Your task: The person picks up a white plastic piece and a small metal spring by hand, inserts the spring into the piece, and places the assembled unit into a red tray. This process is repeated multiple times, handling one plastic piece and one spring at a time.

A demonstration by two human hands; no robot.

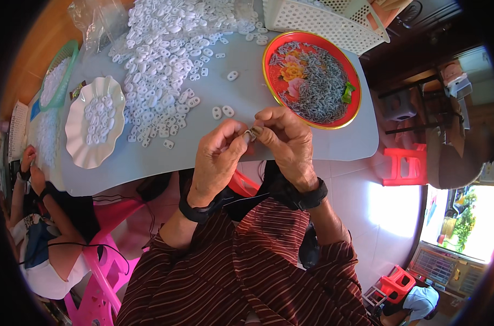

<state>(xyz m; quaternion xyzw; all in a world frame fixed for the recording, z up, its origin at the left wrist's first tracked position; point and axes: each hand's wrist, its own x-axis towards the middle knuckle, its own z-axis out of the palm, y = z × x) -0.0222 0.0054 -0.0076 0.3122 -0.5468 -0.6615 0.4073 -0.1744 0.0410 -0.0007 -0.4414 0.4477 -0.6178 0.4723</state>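
Note:
My left hand [218, 155] and my right hand [288, 145] meet over the table's near edge, fingertips pinched together. Between them sits a small pale piece [252, 133], mostly covered by the fingers; its kind does not show. Just beyond my fingers lie two white oval plastic pieces [223, 112], each with two holes, and a third lies farther off. A big heap of the same white pieces [160, 70] spreads over the table's far left. Beyond my right hand, a round red tray [359, 103] with a gold rim and flower print holds many small grey screws.
On the grey table [323, 146], a scalloped white plate [76, 130] holds more white pieces. A white perforated basket [323, 24] stands at the back, and a green basket [67, 60] at far left. A co-worker's hands [32, 168] are at the left. Red stools [407, 163] stand right.

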